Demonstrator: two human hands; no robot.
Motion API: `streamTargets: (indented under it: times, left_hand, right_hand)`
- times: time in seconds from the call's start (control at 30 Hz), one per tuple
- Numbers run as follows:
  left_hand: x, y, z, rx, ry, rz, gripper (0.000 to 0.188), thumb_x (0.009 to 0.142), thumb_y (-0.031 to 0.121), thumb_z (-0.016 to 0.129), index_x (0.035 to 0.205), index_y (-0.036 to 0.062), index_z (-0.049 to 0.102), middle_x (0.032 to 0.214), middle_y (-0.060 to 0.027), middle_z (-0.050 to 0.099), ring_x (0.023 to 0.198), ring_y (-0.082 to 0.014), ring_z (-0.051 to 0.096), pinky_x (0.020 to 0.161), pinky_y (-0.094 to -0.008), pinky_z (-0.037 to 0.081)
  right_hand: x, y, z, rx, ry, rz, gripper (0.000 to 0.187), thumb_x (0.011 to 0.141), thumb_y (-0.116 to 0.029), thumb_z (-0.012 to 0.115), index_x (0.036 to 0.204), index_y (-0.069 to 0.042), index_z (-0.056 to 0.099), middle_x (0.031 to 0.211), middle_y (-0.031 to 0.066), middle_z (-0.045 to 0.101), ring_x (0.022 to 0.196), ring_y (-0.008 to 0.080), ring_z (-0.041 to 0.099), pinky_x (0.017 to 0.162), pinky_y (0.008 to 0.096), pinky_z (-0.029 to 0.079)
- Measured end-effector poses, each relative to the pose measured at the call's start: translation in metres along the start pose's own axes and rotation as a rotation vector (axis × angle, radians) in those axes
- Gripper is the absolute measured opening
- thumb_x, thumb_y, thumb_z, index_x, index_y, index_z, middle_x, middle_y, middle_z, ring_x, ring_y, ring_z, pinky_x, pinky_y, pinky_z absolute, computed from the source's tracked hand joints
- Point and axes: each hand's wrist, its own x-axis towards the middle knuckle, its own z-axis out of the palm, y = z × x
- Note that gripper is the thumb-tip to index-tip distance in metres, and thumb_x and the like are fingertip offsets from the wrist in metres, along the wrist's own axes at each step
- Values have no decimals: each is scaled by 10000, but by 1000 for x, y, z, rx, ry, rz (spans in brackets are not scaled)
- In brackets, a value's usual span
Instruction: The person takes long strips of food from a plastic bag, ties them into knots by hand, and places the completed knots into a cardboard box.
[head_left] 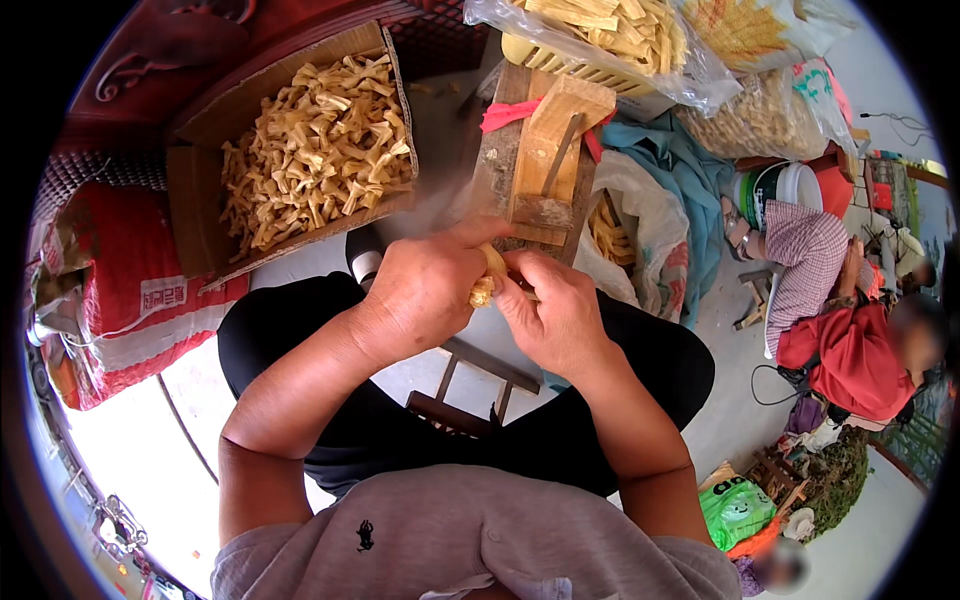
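As its fingers hide much of it, we judge the pale yellow piece (486, 284) only partly worked: bunched and ridged at its visible end, near the wooden tabletop (495, 165). The left hand (425, 290) folds over it; the right hand (560, 308) pinches it between thumb and fingers. Beyond, a cardboard box (190, 215) holds heaped, flared pieces (315, 150), seemingly finished; straighter strips (645, 35) in a yellow basket (545, 60) seem left to do.

We list, from bench (494, 165) | left: carton (195, 212) | right: sack (657, 195) | far end: basket (560, 68) | on top: frame (538, 165) | near end: our workpiece (483, 291)
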Motion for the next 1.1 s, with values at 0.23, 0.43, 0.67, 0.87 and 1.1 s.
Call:
streamTargets:
  times: [0.23,0.43,0.67,0.87,1.1]
  left_hand:
    - [5,1,-7,-370,81,107,40,737,-31,646,776,-28,651,1041,-120,641,883,-237,635,738,-316,511]
    - [3,6,-26,-1091,399,-196,239,858,164,633,841,-74,647,936,-149,639,814,-184,593,747,-292,478]
    - [7,6,-27,-946,-80,-329,361,776,296,747,906,-22,635,787,-57,625,708,-107,573,622,-238,471]
    - [18,-4,-13,-923,168,-476,178,850,163,662,920,11,604,727,-50,614,633,-97,569,559,-223,452]
    - [61,-32,27,-628,278,-400,214,879,208,639,1006,35,632,744,-2,606,631,-65,545,557,-220,456]
  right_hand:
    - [1,5,-13,550,-221,401,414,953,-362,465,779,-7,589,557,45,470,482,146,439,490,276,360]
    - [-2,6,-25,1253,-458,563,432,963,-365,474,806,22,585,563,-43,389,474,36,246,457,221,196]
    - [4,1,-20,946,-382,584,419,939,-397,521,781,-21,619,563,-63,355,510,38,298,467,210,227]
    - [13,16,-37,612,0,442,194,871,-200,664,887,-8,641,708,-24,586,640,41,482,568,191,401]
    - [43,38,-33,-325,319,307,281,822,-352,659,789,-96,546,626,82,621,589,289,603,543,394,450]
